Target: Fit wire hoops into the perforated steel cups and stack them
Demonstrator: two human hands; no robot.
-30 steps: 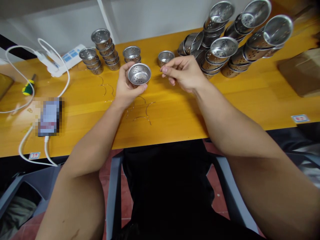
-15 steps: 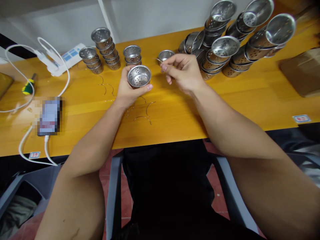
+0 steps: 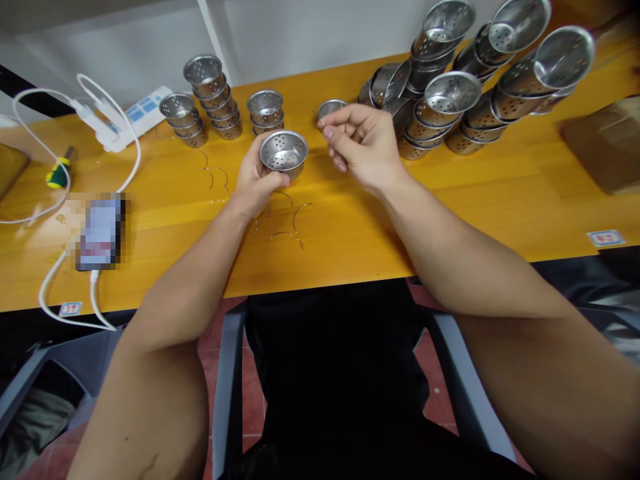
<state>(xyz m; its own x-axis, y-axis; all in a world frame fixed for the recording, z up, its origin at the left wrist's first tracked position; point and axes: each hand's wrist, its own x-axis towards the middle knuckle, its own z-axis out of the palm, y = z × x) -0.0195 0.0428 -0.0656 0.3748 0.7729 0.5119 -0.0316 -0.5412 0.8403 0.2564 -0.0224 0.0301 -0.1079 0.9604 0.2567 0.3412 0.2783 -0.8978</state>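
Observation:
A perforated metal cup (image 3: 284, 155) rests in my left hand (image 3: 254, 175), its mouth turned up toward me. The thumb presses the front of the cup and the fingers wrap behind it. To its right, my right hand (image 3: 363, 143) pinches a thin curved wire (image 3: 321, 124) between thumb and forefinger; little of it shows. Behind those fingertips stands another small perforated cup (image 3: 332, 107), partly hidden. Several bent wires (image 3: 285, 235) lie on the table in front of and beside my left hand.
Stacked perforated cups (image 3: 213, 93) stand at the back left, with taller stacks (image 3: 445, 113) at the back right. A power strip (image 3: 135, 117), white cables, a phone (image 3: 100, 233) and a screwdriver (image 3: 59, 172) lie left. A brown box (image 3: 607, 147) sits at the right.
The cup in my left hand has shifted slightly right and tilted, and the left thumb has drawn back along it. My right hand stays nearly in place; its wire now shows less.

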